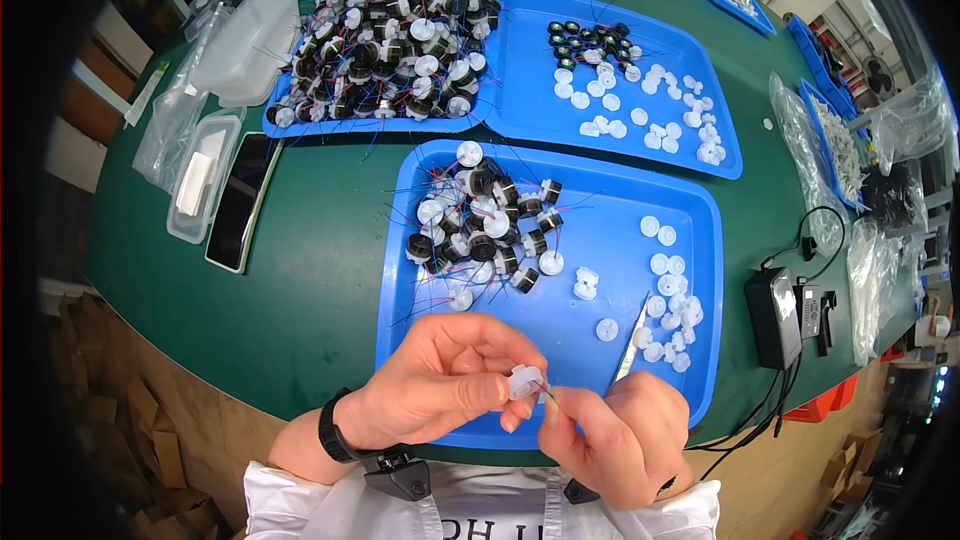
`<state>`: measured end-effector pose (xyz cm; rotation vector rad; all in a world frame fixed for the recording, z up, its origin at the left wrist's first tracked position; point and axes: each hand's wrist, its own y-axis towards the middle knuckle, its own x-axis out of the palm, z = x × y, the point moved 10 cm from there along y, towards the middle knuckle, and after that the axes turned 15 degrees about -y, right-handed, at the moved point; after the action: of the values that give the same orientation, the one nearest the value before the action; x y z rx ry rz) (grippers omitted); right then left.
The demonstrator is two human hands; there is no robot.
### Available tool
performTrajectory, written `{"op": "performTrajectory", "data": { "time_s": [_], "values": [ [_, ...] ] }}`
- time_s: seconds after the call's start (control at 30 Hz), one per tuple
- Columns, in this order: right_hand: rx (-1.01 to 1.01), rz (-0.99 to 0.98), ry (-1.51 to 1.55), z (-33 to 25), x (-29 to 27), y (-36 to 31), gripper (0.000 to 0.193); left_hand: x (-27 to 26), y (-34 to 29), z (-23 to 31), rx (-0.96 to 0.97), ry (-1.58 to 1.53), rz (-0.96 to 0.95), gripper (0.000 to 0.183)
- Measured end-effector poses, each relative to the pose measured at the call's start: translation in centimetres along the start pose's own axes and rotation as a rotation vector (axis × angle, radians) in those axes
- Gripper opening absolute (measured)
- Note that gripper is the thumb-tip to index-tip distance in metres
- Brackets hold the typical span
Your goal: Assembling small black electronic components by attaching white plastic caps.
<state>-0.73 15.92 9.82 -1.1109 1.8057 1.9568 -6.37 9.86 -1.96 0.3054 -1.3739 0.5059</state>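
My left hand (435, 380) pinches a small white translucent plastic part (525, 381) between thumb and fingers, above the near edge of the front blue tray (705, 240). Close beside it, my right hand (620, 432) is closed, thumb and index finger pressed on thin wires that run from the plastic part. Their far ends are hidden by my fingers. Ahead of my left hand, a heap of small black motors with white caps and red and blue wires (485, 220) fills the tray's left side. Metal tweezers (631, 344) lie at the right, next to loose white plastic discs (680, 310).
Behind stand a blue tray piled with wired motors (390, 40) and another blue tray (535, 15) with black round parts and white discs. At left lie a phone (243, 202) and clear plastic containers (245, 45). A black power adapter (772, 315) with cables sits right.
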Motion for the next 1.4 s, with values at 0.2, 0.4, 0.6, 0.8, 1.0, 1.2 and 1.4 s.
{"op": "performTrajectory", "data": {
  "time_s": [0.2,0.4,0.6,0.8,1.0,1.2,1.4],
  "values": [
    [-0.091,0.028,-0.064,-0.8,-0.2,-0.1,0.01,0.1,0.1,0.0,-0.001,-0.004,-0.008,0.028],
    [-0.121,-0.058,-0.078,-1.4,0.4,0.3,0.015,0.2,0.0,0.1,0.004,0.025,-0.059,0.027],
    [0.186,-0.327,0.358,1.8,2.8,0.0,0.025,-0.1,0.1,1.0,0.113,-0.018,-0.034,0.028],
    [0.133,-0.244,0.268,1.0,2.6,0.1,0.024,-0.1,-0.1,0.8,0.129,0.099,-0.014,0.03],
    [0.366,-0.334,0.406,2.6,3.5,0.1,0.021,-0.7,-0.1,1.0,0.124,-0.033,-0.004,0.028],
    [0.356,-0.254,0.373,2.7,2.8,0.2,0.017,-0.7,0.0,0.8,0.108,-0.038,-0.006,0.028],
    [0.37,-0.237,0.356,2.5,2.8,0.3,0.018,-0.6,-0.1,0.8,0.11,-0.056,-0.006,0.029]
  ]
}}
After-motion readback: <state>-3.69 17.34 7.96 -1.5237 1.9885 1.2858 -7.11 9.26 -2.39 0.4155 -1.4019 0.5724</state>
